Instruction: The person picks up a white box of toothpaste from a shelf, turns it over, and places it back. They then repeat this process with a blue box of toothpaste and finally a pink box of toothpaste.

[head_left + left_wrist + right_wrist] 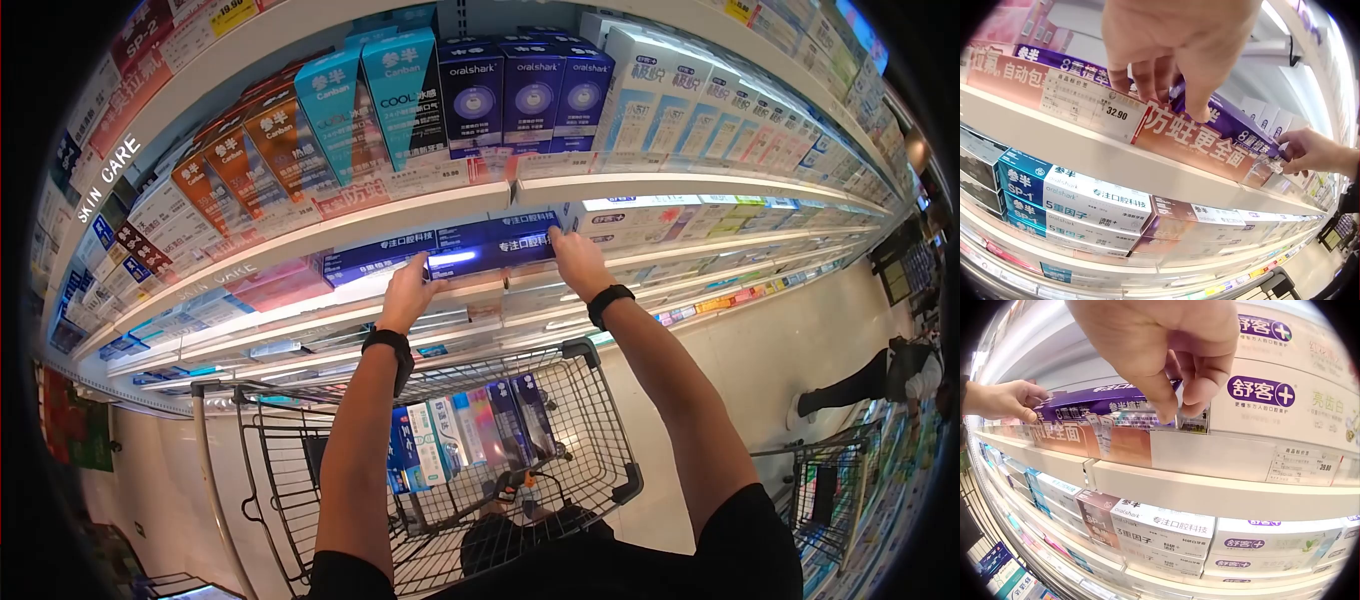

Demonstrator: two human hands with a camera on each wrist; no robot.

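Observation:
A long dark purple toothpaste box (495,246) with white lettering lies on a middle shelf, just behind the shelf's front strip. My left hand (408,296) holds its left end, thumb (1199,103) at the front and fingers reaching behind. At the other end, my right hand (582,265) grips the box between thumb and fingers. A similar purple box (380,258) lies directly to the left. In the right wrist view, white boxes (1260,394) with a purple logo stand just right of my right hand.
Boxed toothpaste (475,100) lines the shelf above, and more white boxes (1091,203) are stacked below. A wire shopping cart (600,420) stands under my arms with several boxes inside. Another person's leg (845,385) and a second cart (825,490) are at the right.

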